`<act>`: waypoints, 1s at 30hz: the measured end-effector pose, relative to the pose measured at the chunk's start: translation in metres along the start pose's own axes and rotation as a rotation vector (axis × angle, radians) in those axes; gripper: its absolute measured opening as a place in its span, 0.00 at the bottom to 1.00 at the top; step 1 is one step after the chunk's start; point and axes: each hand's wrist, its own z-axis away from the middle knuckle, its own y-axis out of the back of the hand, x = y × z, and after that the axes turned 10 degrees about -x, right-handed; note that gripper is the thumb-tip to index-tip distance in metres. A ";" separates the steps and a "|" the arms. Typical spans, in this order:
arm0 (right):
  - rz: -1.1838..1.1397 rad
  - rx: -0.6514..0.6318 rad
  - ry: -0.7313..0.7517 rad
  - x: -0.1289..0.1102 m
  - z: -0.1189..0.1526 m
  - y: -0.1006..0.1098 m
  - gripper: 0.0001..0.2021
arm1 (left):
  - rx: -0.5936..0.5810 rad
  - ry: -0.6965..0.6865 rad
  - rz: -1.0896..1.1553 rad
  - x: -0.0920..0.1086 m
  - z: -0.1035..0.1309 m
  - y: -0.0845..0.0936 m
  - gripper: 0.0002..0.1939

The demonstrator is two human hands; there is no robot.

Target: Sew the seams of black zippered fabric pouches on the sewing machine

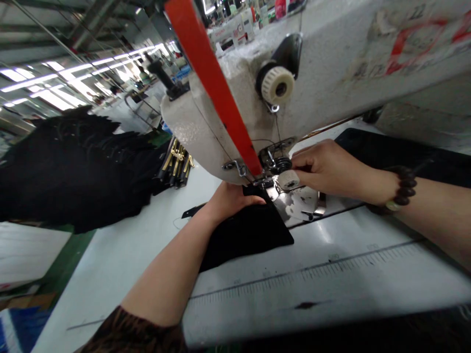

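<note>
A sewing machine [324, 59] with a red strip [217, 88] down its front stands over the white table. My left hand [235, 198] rests on a black fabric piece [243, 233] beside the needle area, its thumb stretched out over the cloth and its other fingers partly hidden by the machine head. On the right, my right hand [322, 166] is closed, with thumb and fingers together just behind the small white dial [289, 180] near the presser foot. What its fingertips pinch is too hidden to tell. A dark beaded bracelet circles my right wrist.
A large pile of black fabric pieces [73, 166] lies at the left, with gold zipper parts [176, 159] at its right end. More dark fabric [405, 152] lies behind my right forearm. A printed ruler [316, 267] runs along the table front.
</note>
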 end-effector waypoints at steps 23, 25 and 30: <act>0.164 -0.457 0.155 -0.009 0.009 -0.023 0.13 | 0.046 0.015 0.007 0.000 0.002 -0.001 0.23; 0.161 -0.463 0.146 -0.008 0.008 -0.026 0.13 | 0.047 0.018 0.012 -0.001 0.003 -0.002 0.21; 0.193 -0.478 0.136 -0.011 0.007 -0.021 0.13 | 0.001 -0.002 0.040 -0.001 0.002 0.001 0.24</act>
